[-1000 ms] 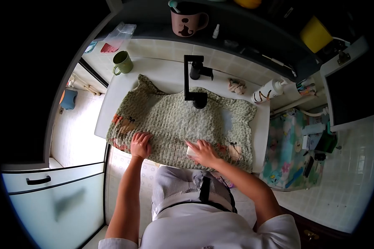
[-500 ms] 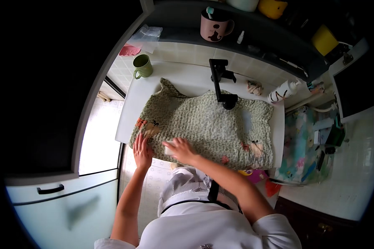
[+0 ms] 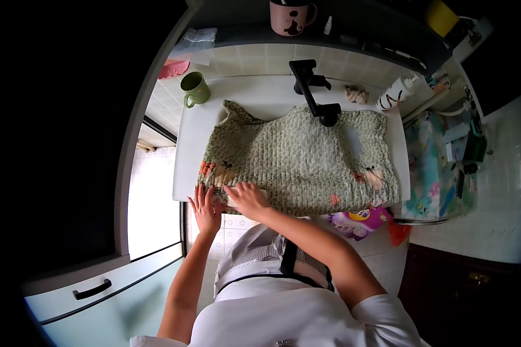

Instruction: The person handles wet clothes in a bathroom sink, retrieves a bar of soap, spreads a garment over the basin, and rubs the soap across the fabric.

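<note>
A green patterned, quilted cloth (image 3: 295,150) lies spread over the white sink (image 3: 191,147), hanging at its front edge. My left hand (image 3: 205,209) rests on the cloth's front left corner, its fingers spread. Close beside it, my right hand (image 3: 248,199) is wrapped round a pale white block (image 3: 231,196), which touches the cloth. The block is mostly covered by the fingers. Above the cloth's back edge stands a black faucet (image 3: 312,92).
A green mug (image 3: 195,89) stands at the sink's back left. A crumpled cloth (image 3: 356,93) and a white bottle (image 3: 396,93) are at the back right. Above runs a dark shelf (image 3: 243,36) with a pink mug (image 3: 290,18). A purple package (image 3: 362,222) lies below.
My right hand has moved left along the cloth with the white block, up to my left hand. The fingers of my left hand have spread. The camera view has shifted.
</note>
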Motion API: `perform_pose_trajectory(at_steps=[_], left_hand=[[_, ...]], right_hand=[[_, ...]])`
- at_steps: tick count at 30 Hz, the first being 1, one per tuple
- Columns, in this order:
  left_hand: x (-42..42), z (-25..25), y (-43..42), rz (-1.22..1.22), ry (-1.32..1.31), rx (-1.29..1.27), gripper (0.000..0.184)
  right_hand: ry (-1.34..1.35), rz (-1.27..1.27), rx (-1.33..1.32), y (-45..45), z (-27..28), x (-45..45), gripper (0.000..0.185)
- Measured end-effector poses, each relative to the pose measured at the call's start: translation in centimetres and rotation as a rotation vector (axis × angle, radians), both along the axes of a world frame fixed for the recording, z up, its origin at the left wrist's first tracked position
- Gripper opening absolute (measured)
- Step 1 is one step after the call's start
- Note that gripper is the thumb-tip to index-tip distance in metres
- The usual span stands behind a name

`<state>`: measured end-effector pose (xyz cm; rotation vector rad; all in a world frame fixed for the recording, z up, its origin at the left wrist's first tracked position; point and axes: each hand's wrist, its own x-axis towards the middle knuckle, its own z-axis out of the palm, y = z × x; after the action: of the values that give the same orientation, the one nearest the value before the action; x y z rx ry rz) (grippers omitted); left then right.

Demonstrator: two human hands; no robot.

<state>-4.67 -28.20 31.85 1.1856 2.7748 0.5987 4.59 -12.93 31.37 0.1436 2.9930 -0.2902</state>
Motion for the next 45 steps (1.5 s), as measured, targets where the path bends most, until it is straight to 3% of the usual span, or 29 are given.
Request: perform_pose_trajectory(at_steps=[5, 12, 13, 15, 16, 20, 22, 26, 29, 31, 32, 35, 38, 40, 42, 45], left_hand=[[-1.0, 0.4, -1.0, -0.095, -0.061, 0.008, 0.047], [-0.7, -0.1, -1.6, -0.122, -0.044, 0.05, 0.048], [-0.7, -0.2, -1.6, -0.125, -0.045, 0.054, 0.048], [-0.6, -0.2, -1.9, -0.128, -0.049, 0.053, 0.048], [-0.5, -0.1, -2.0, -0.13, -0.056, 0.052, 0.048], [-0.7, 0.1, -1.9, -0.132, -0.056, 0.047, 0.049], [-1.0, 0.1, -2.3, -0.17, -0.05, 0.057, 0.052], [-1.6, -0.1, -2.8, -0.208, -0.079, 0.055, 0.056], [-1.5, 0.5, -3.1, -0.224, -0.091, 0.041, 0.057], [-1.4, 0.5, -3.3, -0.229, -0.055, 0.036, 0.057], [-1.4, 0.4, -3.3, -0.231, -0.039, 0.035, 0.057], [-1.2, 0.3, -3.1, -0.222, -0.015, 0.046, 0.055], [-1.1, 0.3, -3.1, -0.217, -0.004, 0.066, 0.053], [-1.1, 0.1, -3.2, -0.212, -0.003, 0.074, 0.053], [-1.2, -0.2, -3.2, -0.216, 0.002, 0.077, 0.053], [-1.5, -0.4, -3.4, -0.228, -0.011, 0.071, 0.055]], right_hand=[[0.093, -0.032, -0.043, -0.3, -0.2, 0.2, 0.061], [-0.026, -0.309, -0.126, 7.6, 1.5, 11.6, 0.052], [-0.09, -0.419, -0.091, 8.3, 1.6, 12.6, 0.05], [-0.009, -0.394, -0.009, 8.1, 1.3, 12.6, 0.05], [0.032, -0.385, 0.03, 7.9, 1.1, 12.6, 0.049], [0.0, -0.243, -0.241, 3.6, 1.3, 5.7, 0.063], [-0.015, -0.131, -0.116, 0.5, 1.9, 1.3, 0.071], [0.067, -0.138, 0.091, -2.8, 0.6, -2.5, 0.066], [0.046, -0.134, -0.015, -1.4, 0.6, -0.4, 0.062], [0.074, -0.211, -0.045, 0.8, -1.0, 2.7, 0.064], [0.098, -0.259, -0.121, 2.0, 1.1, 5.1, 0.063], [0.094, -0.517, -0.108, 5.8, 3.0, 10.6, 0.045], [0.017, -0.825, 0.05, 9.2, 0.8, 14.2, 0.045], [0.119, -0.793, 0.232, 8.9, 0.6, 13.8, 0.048], [-0.037, -0.858, -0.04, 7.3, 1.9, 10.4, 0.047], [0.104, -0.64, -0.123, 2.8, 2.0, 4.0, 0.043]])
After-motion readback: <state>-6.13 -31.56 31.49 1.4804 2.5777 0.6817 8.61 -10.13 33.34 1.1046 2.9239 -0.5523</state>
